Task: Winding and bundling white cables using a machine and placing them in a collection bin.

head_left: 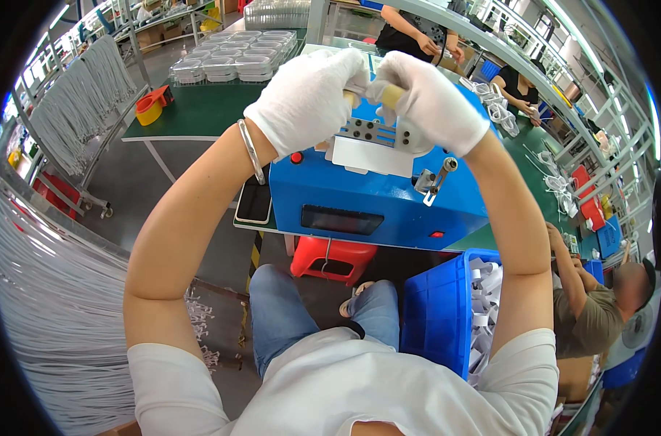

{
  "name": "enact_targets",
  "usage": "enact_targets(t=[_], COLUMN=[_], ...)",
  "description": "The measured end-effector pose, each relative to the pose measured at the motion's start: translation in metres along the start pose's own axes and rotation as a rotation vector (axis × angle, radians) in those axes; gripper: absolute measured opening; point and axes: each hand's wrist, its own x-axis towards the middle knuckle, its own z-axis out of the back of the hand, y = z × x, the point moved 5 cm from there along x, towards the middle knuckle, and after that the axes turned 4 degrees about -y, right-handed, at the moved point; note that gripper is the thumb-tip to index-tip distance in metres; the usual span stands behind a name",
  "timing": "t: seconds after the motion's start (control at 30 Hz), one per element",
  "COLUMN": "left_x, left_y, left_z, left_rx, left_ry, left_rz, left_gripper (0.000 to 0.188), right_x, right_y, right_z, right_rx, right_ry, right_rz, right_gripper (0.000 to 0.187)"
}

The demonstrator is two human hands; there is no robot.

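Both my hands wear white gloves and are raised close together over a blue benchtop machine. My left hand is closed, its fingers curled toward the right hand. My right hand is closed too, with a yellowish patch at its thumb. Whatever lies between the fingertips is too small and covered to make out. Just below the hands are the machine's metal bracket with dark holes and a white plate. A small metal lever sticks up right of the plate.
A phone lies left of the machine, near a yellow-and-orange tape dispenser. Clear plastic boxes stand behind. A blue bin of white strips and a red stool are below. Grey cords hang at left; co-workers sit across and right.
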Motion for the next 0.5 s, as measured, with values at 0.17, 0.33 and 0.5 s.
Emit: enact_targets(t=[0.17,0.33,0.5], left_x=[-0.018,-0.074,-0.076], left_y=[-0.009,0.008,-0.008], left_z=[0.02,-0.013,-0.009], left_rx=[0.153,-0.642,-0.525], left_ry=[-0.423,-0.383,-0.485], left_rz=[-0.17,0.618,0.44], left_gripper=[0.03,0.026,0.029], right_x=[-0.014,-0.028,-0.02], right_y=[-0.005,-0.009,-0.003], right_z=[0.01,0.006,0.001], right_rx=[0.294,0.243,-0.154], right_ry=[-0.111,0.057,-0.225], right_rz=[-0.017,-0.09,0.102], right_gripper=[0.033,0.047,0.011])
